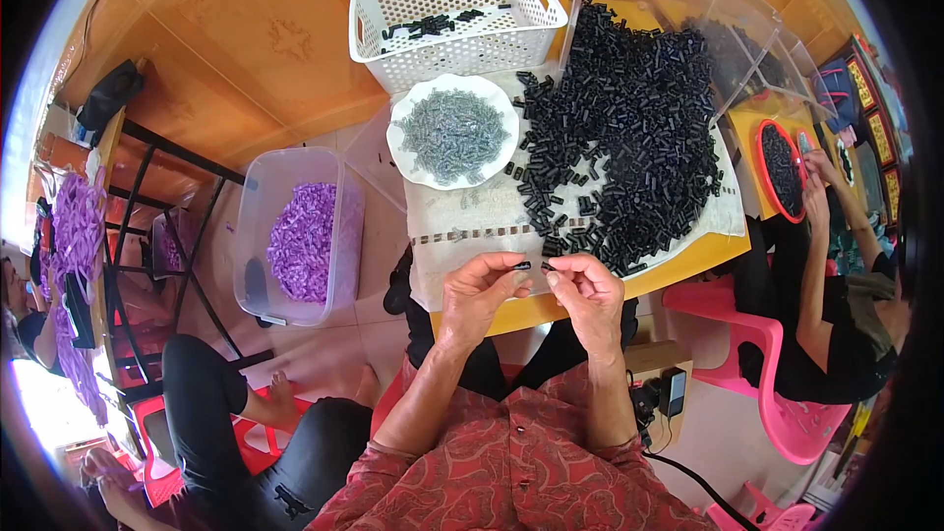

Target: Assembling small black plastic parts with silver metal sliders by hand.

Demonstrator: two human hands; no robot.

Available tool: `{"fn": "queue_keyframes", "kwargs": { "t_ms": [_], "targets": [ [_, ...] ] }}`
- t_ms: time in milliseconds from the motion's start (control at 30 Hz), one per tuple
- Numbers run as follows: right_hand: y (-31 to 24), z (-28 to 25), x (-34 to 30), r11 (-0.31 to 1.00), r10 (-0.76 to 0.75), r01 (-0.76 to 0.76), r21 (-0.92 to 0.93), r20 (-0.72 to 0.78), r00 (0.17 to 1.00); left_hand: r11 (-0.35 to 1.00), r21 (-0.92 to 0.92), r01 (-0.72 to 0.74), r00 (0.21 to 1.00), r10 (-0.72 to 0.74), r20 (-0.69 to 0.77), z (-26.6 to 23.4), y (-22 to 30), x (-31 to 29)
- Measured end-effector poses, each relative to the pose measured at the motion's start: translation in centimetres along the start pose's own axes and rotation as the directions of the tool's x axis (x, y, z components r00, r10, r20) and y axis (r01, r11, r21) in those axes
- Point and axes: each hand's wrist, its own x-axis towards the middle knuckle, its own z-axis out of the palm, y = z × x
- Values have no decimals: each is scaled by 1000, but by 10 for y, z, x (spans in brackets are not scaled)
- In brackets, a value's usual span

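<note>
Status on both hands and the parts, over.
Left hand pinching small black cylinder. Right hand pinching small dark piece. Loose black cylinders heaped just beyond both hands.

Glossy black plastic pieces [649, 108], matt cloth [447, 264], smooth plastic basket [457, 55]

1. From where I stood: one fisheye view, worn on the head, faced steeply down past the red shirt [472, 462].
2. Left hand [472, 299] and right hand [590, 307] sat close, just below centre.
3. Upper rim took in orange wall [256, 39].
</note>
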Motion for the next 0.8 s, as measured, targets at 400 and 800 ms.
{"fn": "queue_keyframes", "kwargs": {
  "t_ms": [400, 800],
  "targets": [
    [5, 12, -2, 972, -197, 201, -118, 44, 979, 907, -411, 95, 989, -37, 146, -7, 3, -6],
    [-3, 20, -6, 1000, -26, 26, -8, -26, 999, 816, -533, 222, 975, -170, 146, -12, 5, -8]
  ]
}}
